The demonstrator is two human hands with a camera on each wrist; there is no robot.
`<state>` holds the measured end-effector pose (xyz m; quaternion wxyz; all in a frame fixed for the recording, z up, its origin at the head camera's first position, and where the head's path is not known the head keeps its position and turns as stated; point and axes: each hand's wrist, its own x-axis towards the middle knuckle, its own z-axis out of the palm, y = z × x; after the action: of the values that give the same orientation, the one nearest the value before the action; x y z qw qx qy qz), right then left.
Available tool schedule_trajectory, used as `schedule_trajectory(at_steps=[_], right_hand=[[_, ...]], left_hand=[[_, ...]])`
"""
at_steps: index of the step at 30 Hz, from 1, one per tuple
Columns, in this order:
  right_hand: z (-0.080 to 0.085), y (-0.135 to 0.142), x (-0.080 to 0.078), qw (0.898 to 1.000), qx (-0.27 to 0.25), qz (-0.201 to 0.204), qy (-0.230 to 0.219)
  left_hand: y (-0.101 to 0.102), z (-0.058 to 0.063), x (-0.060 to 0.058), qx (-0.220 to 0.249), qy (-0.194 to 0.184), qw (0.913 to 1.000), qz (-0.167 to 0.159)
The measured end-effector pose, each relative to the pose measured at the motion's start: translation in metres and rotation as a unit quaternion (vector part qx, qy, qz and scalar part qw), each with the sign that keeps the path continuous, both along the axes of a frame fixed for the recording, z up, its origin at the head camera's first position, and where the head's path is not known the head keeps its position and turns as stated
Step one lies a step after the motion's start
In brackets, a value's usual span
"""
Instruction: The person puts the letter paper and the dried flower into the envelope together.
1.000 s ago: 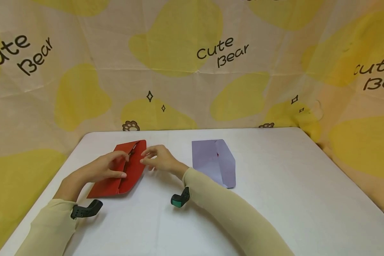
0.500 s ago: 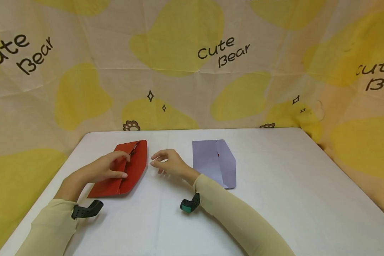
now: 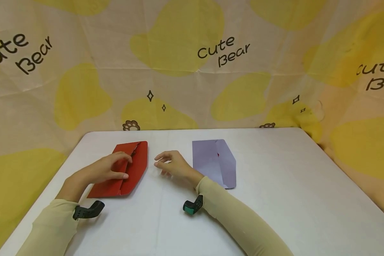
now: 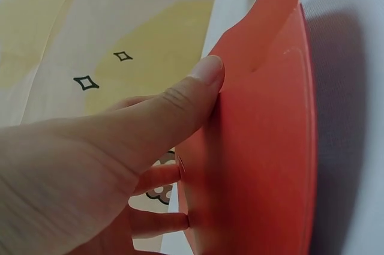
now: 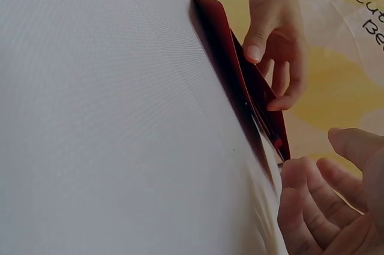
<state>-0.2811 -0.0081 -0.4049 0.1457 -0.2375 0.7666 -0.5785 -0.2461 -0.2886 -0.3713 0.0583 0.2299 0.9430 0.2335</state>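
A red envelope (image 3: 110,186) lies at the left of the table with its flap (image 3: 139,165) spread to the right and its mouth gaping a little. My left hand (image 3: 105,167) rests on it, thumb and bent fingers apart along the pocket's edge. In the left wrist view the thumb tip touches the red paper (image 4: 264,129). Something dark and thin, its kind unclear, shows inside the mouth. To the right of the flap, my right hand (image 3: 174,163) hovers above the table, fingers loosely bent and holding nothing. In the right wrist view its thumb stands apart from its fingers (image 5: 318,207).
A purple envelope (image 3: 206,160) lies behind and right of my right hand, flap spread to the right, with a small red spot at its mouth. Both stand on a white table (image 3: 291,185). A yellow-patterned cloth (image 3: 176,35) hangs behind it.
My right hand has drawn back to the right, away from the red envelope's flap. The left hand has stayed on the envelope and shifted very slightly to the right.
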Motion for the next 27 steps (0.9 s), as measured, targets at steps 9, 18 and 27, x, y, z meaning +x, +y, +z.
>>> schedule_trajectory(at_steps=[9, 18, 27], right_hand=[[0.003, 0.005, 0.001, 1.0, -0.009, -0.011, 0.002], [0.006, 0.005, -0.002, 1.0, -0.018, -0.007, -0.002], [0.012, 0.006, -0.001, 1.0, -0.013, -0.007, 0.006]], left_hand=[[0.004, -0.003, -0.001, -0.022, -0.022, 0.9994, 0.014], [0.003, -0.01, -0.003, -0.037, -0.02, 0.9988, 0.026], [0.002, -0.012, 0.002, -0.047, -0.019, 0.9982, 0.032]])
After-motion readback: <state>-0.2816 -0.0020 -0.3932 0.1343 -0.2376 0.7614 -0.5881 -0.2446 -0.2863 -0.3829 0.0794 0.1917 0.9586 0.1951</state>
